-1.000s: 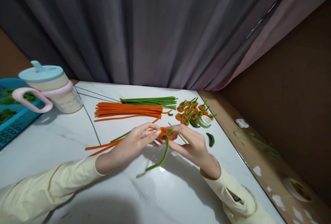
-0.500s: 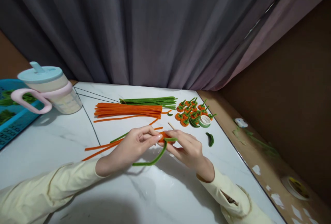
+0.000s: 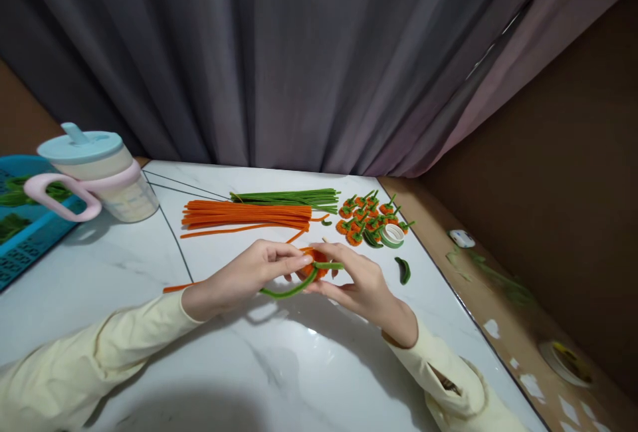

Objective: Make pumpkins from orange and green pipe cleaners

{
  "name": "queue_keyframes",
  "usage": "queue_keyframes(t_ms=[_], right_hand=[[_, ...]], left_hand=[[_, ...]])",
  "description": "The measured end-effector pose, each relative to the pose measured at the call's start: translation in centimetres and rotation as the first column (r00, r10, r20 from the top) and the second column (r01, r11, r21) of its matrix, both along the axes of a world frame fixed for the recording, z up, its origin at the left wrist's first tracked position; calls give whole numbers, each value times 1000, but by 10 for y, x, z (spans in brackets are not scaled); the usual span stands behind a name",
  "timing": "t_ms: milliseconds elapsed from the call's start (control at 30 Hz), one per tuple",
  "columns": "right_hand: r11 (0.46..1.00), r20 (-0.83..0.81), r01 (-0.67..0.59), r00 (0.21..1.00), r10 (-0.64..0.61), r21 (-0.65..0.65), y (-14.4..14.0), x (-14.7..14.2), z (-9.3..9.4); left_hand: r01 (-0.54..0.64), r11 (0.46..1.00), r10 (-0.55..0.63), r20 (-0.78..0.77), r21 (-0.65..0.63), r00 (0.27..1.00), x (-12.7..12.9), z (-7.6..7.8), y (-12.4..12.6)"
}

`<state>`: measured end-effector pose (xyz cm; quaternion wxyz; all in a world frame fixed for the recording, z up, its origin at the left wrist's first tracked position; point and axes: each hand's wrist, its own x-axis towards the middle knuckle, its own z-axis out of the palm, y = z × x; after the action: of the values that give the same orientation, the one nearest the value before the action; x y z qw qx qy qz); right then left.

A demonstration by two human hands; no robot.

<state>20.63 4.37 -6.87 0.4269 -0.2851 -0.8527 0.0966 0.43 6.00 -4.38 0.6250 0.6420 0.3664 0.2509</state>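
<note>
Orange pipe-cleaner coil (image 3: pixel 315 263) w/ a green pipe cleaner (image 3: pixel 292 288) curving under it sits pinched between both hands, just above the white marble table (image 3: pixel 299 365) near its middle: left hand (image 3: pixel 244 276) closed on it w/ thumb & fingertips from the left, right hand (image 3: pixel 356 279) gripping from the right, green end poking over its fingers. Behind them lie orange stems (image 3: pixel 246 214), green stems (image 3: pixel 289 196), finished orange pieces (image 3: pixel 366 216) & a tape roll (image 3: pixel 393 234); lidded cup (image 3: pixel 97 173) & blue basket (image 3: pixel 20 219) far left.

White marble table (image 3: pixel 124 266), orange stems (image 3: pixel 246 214), cup (image 3: pixel 102 176)
</note>
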Motion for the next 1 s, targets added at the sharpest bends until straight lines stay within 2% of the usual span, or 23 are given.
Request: queue_keyframes(t_ms=[67, 167, 367, 533, 667, 800, 900, 1000], right_hand=[[987, 12, -118, 993, 120, -112, 2, 3, 6], [968, -16, -180, 984, 180, -173, 3, 5, 12], [968, -24, -168, 986, 166, -185, -2, 2, 12], [973, -87, -151, 987, 138, -172, -4, 0, 10], [993, -165, -69, 985, 52, -96, -7, -4, 5], [998, -216, 57, 974, -64, -38, -19, -8, -9], [994, -207, 100, 972, -106, -43, -31, -8, -24], [991, -184, 107, 976, -120, -78, -39, -9, -36]], left_hand=[[46, 999, -46, -24, 16, 999, -2, 3, 3], [102, 995, -103, -62, -19, 993, -5, 6, 6], [192, 981, -192, -118, -7, 974, -9, 2, 8], [222, 975, -224, -101, -28, 969, -11, 0, 13], [241, 967, -241, 19, -84, 970, -14, -3, 23], [252, 935, -200, 215, -251, 956, -16, -23, 24], [264, 864, -129, 317, -429, 939, -13, -45, 15], [268, 811, -80, 355, -520, 931, -8, -60, 4]])
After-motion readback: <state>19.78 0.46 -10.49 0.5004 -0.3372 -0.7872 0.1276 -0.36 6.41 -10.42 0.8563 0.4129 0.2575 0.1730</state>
